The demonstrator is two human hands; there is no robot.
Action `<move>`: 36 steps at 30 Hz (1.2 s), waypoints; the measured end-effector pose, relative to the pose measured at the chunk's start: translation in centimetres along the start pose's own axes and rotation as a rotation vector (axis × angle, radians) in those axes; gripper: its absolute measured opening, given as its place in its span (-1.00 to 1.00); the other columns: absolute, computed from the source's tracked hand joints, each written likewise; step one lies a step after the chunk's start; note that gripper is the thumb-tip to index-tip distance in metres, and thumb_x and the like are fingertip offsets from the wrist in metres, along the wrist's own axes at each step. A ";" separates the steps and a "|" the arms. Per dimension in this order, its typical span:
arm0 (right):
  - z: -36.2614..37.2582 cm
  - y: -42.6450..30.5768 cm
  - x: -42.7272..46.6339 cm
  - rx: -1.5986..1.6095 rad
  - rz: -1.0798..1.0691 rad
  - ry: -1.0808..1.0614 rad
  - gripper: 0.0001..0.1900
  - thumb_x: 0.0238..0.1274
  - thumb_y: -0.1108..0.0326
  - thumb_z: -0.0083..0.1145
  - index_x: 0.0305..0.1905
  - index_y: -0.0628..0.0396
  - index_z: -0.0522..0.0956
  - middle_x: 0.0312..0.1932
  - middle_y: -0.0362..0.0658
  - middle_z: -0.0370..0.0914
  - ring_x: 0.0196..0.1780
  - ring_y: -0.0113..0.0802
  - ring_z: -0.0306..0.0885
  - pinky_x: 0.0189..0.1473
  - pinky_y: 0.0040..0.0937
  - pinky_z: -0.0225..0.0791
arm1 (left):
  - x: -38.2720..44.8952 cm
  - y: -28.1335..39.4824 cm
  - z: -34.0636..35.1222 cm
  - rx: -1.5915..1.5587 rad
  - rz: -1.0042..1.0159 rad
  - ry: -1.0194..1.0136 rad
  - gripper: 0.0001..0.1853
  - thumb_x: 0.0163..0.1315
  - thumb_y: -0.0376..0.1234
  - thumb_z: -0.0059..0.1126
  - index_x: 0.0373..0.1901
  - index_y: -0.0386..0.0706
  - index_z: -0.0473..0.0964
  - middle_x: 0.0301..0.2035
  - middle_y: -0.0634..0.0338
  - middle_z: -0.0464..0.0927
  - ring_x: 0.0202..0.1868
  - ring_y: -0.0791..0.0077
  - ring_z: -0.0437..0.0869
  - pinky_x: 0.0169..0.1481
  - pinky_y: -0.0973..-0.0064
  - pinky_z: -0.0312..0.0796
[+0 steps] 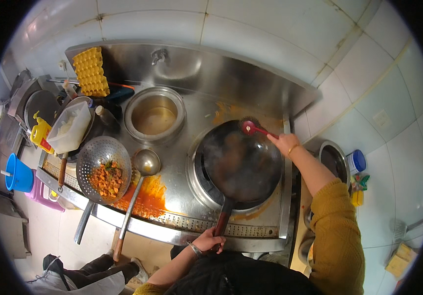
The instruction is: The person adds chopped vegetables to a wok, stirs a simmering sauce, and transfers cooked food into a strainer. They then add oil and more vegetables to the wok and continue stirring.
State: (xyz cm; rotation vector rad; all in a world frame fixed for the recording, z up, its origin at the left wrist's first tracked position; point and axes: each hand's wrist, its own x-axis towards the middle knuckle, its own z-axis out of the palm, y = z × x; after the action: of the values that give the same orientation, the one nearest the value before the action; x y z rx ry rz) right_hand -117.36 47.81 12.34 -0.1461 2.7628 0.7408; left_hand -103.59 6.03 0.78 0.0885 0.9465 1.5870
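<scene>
My left hand (208, 242) is closed around the dark wooden handle of a black wok (246, 173). The wok rests tilted on the burner ring (196, 180), and steam blurs its inside. In my right hand (287, 144) is the red handle of a round pot-scrubbing brush (249, 127). The brush head is at the wok's far rim; whether it touches the metal I cannot tell. Left of the burner lies a steel ladle (147, 163) with its handle over the counter's front edge. Beside it, a perforated strainer (86, 151) holds diced, reddish cooked food (109, 179).
A steel pot (132, 123) of cloudy liquid stands behind the ladle. Orange sauce (149, 195) is spilled on the steel counter. Bottles, a plastic tub (69, 129) and an egg tray (90, 72) crowd the left. Another person's legs (101, 271) are at lower left.
</scene>
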 end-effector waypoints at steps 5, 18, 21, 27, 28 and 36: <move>-2.3 -0.5 -8.6 -0.033 0.036 -0.433 -0.40 0.17 0.38 -0.11 0.34 -0.27 0.13 -0.30 -0.01 0.58 -0.28 -0.10 0.58 -0.30 -0.16 0.45 | 0.0 -0.3 -0.2 -0.048 -0.013 -0.003 -0.74 0.12 -0.50 0.08 -0.23 -0.27 0.22 -0.56 0.14 0.44 -0.62 0.38 0.54 -0.55 0.44 0.42; -1.9 -15.3 -9.4 1.554 0.100 -0.619 -0.53 0.36 0.23 -0.16 0.34 -0.15 0.19 -0.66 -0.20 0.39 -0.69 -0.47 0.33 -0.64 -0.49 0.23 | 0.5 -0.6 -0.5 -0.061 -0.034 0.016 -0.71 0.10 -0.51 0.10 -0.20 -0.24 0.22 -0.56 0.15 0.44 -0.63 0.38 0.54 -0.57 0.45 0.42; -1.2 -9.6 -12.0 0.666 0.088 -0.535 -0.49 0.23 0.31 -0.11 0.32 -0.15 0.24 0.05 0.06 0.46 0.02 -0.05 0.49 0.08 -0.24 0.32 | 0.5 -0.5 -0.5 -0.036 -0.017 0.006 -0.69 0.11 -0.49 0.10 -0.17 -0.23 0.20 -0.56 0.16 0.43 -0.63 0.40 0.53 -0.59 0.46 0.41; 1.3 -1.8 -3.7 0.084 0.229 -0.215 -0.37 0.20 0.43 -0.16 0.37 -0.22 0.01 -0.25 0.03 0.52 -0.23 -0.04 0.57 -0.25 -0.16 0.45 | 0.5 -0.7 -0.5 0.011 -0.033 0.044 -0.68 0.12 -0.48 0.10 -0.16 -0.23 0.20 -0.55 0.17 0.44 -0.63 0.41 0.53 -0.57 0.47 0.41; 1.5 -1.7 -3.8 0.098 0.241 -0.241 -0.38 0.21 0.43 -0.18 0.37 -0.21 0.01 -0.24 0.03 0.52 -0.22 -0.03 0.57 -0.25 -0.16 0.45 | 0.5 -0.8 -0.5 -0.005 -0.057 0.055 -0.68 0.11 -0.47 0.11 -0.16 -0.23 0.20 -0.55 0.17 0.44 -0.63 0.41 0.53 -0.57 0.47 0.41; -1.2 -10.7 -13.0 0.995 -0.167 -0.480 -0.46 0.26 0.31 -0.08 0.35 -0.18 0.17 -0.56 -0.17 0.46 -0.55 -0.38 0.44 -0.47 -0.38 0.33 | 0.9 -1.0 -1.4 0.090 -0.009 0.015 -0.67 0.10 -0.44 0.13 -0.15 -0.22 0.23 -0.55 0.20 0.46 -0.60 0.44 0.56 -0.56 0.54 0.37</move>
State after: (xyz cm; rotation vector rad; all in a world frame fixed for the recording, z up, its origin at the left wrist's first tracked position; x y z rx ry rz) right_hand -103.39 38.35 11.99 0.0127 2.2880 -0.5958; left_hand -103.75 6.00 -1.13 0.1353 1.0284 1.5382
